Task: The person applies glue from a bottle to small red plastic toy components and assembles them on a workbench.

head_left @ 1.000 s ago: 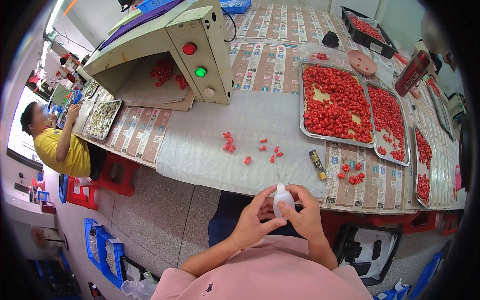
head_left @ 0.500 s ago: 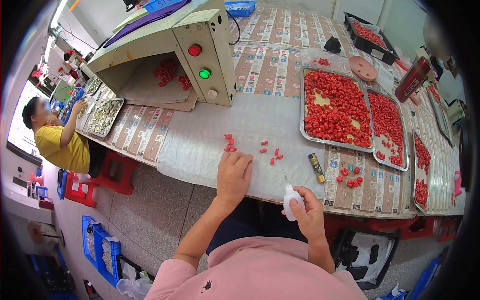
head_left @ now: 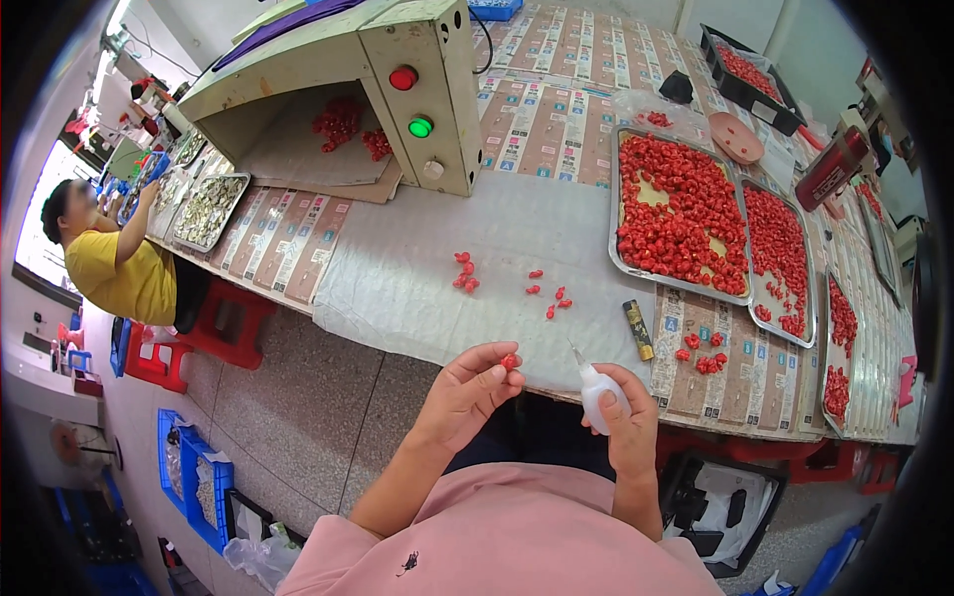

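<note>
One red piece, pinched in the left hand. Right hand closed around the white bottle, long axis tilted forward-left; thin nozzle tip sits right of the piece, not touching.

I see a long table under a striped, printed covering, with a white sheet spread along its near edge. Red pieces lie scattered over the sheet, and a dark tube rests near its right edge. A boxy machine stands at the sheet's back left; further left sits a tray of pale bits. The sheet's right side is crowded — a big tray, a second tray, a narrow tray, plus a loose clutch of red pieces. Beyond the sheet's far right: a pink dish, a flask, a black tub.
</note>
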The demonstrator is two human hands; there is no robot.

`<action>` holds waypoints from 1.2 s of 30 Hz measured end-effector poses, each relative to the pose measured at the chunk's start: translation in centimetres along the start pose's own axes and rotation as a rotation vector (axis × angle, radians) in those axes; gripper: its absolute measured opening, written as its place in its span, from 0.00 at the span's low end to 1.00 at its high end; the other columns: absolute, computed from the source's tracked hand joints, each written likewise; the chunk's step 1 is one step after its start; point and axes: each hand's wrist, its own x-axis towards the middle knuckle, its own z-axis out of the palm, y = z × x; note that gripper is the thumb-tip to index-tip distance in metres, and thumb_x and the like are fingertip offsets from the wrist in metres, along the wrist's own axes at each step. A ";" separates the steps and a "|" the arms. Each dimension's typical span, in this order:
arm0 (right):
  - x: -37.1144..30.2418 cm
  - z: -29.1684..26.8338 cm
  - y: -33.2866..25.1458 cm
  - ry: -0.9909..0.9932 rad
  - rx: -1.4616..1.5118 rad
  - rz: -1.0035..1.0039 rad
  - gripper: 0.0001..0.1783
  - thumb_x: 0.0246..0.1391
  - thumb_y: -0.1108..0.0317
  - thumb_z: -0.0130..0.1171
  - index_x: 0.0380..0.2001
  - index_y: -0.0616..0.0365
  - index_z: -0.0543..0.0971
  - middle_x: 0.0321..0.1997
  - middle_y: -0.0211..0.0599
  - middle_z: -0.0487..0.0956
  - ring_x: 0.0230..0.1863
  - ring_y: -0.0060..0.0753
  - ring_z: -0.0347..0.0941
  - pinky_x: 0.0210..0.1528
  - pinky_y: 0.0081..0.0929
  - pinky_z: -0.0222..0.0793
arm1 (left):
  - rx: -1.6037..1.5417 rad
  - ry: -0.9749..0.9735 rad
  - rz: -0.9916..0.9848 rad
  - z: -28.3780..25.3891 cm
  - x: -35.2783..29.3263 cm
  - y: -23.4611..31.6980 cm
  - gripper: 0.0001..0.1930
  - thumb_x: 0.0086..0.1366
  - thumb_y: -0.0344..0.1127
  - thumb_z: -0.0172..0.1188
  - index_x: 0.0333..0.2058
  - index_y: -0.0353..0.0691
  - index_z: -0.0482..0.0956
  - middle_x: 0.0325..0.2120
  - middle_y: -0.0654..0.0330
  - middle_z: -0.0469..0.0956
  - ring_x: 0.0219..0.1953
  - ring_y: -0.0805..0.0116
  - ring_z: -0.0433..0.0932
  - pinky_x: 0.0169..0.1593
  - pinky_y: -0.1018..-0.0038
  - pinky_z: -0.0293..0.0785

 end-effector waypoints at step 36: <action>-0.1 -0.1 0.8 0.150 0.208 -0.172 0.27 0.41 0.59 0.71 0.38 0.60 0.69 0.33 0.29 0.69 0.26 0.18 0.68 0.24 0.14 0.65 | 0.027 0.012 -0.010 0.0 -1.2 -2.4 0.12 0.63 0.25 0.55 0.46 0.33 0.74 0.40 0.58 0.77 0.42 0.68 0.78 0.48 0.74 0.75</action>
